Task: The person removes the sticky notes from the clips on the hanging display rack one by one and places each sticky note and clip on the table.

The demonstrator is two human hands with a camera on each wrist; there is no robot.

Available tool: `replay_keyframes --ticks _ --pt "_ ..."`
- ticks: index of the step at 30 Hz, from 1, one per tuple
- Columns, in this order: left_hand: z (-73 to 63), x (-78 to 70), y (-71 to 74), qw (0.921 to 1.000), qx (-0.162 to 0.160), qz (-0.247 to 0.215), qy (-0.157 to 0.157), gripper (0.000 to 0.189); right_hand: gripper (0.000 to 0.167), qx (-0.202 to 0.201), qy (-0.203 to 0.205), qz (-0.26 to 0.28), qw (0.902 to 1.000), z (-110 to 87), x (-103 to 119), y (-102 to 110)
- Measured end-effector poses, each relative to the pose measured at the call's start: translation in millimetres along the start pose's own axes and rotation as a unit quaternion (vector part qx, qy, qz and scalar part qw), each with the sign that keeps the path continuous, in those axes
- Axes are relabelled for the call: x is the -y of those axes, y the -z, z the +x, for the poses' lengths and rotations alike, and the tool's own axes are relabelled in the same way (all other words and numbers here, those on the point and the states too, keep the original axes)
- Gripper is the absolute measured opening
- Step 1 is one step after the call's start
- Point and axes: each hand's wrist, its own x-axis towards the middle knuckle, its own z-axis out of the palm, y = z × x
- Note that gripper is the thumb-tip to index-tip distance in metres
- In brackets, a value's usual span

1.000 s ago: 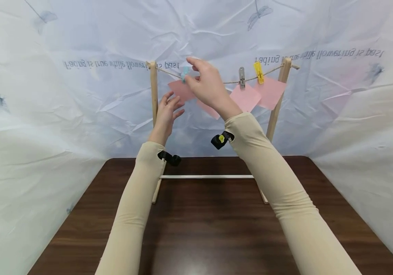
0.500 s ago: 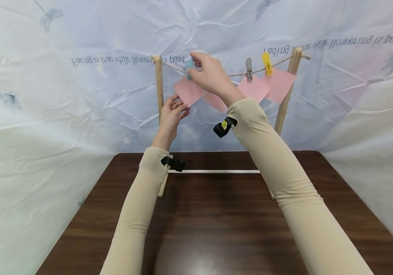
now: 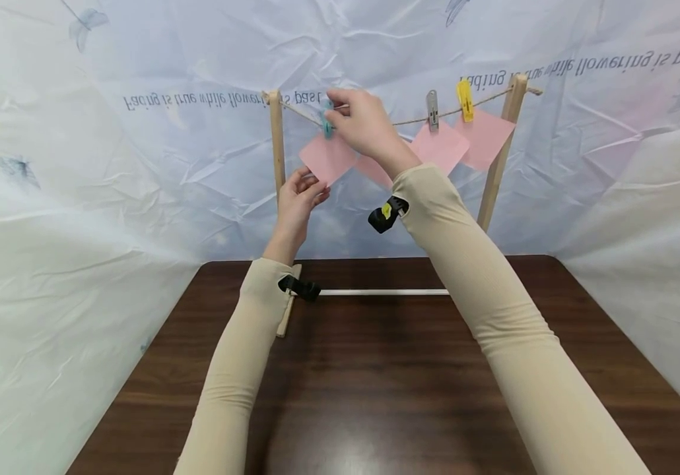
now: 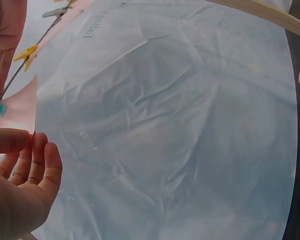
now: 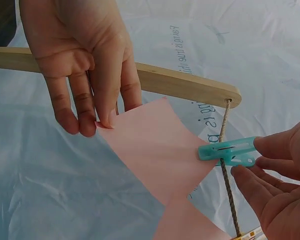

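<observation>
- On the left stands a wooden post (image 3: pixel 277 142), the rope (image 5: pixel 230 195) tied through its top.
- Your left hand (image 3: pixel 296 206) pinches the lower corner of a pink sheet (image 3: pixel 327 159) between thumb and fingers.
- That sheet hangs at the rope, its upper corner in a teal clip (image 5: pixel 230 150).
- Your right hand (image 3: pixel 365 122) holds this clip by its handles.
- Farther right, a gray clip (image 3: pixel 432 110) and a yellow clip (image 3: pixel 465 100) each hold another pink sheet.

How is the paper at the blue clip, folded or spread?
Spread. The right wrist view shows the paper with a broad, gently curved face and no fold across it.
</observation>
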Motion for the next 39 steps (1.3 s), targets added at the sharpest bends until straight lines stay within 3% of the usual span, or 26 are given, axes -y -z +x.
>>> replay_keyframes --ticks 12,23,39 --pt "0.5 -6.2 2.9 1.0000 0.001 0.003 -0.004 0.014 0.050 -0.017 0.000 0.003 0.9999 2.9 0 2" --pt "0.3 -8.2 5.1 1.0000 0.000 0.009 -0.001 0.014 0.036 -0.093 0.059 0.031 0.9935 0.1 -1 -10" --pt "-4.0 -8.7 7.0 0.9993 0.008 0.033 -0.014 0.012 0.025 -0.153 0.078 0.069 0.9828 -5.7 -2 -15"
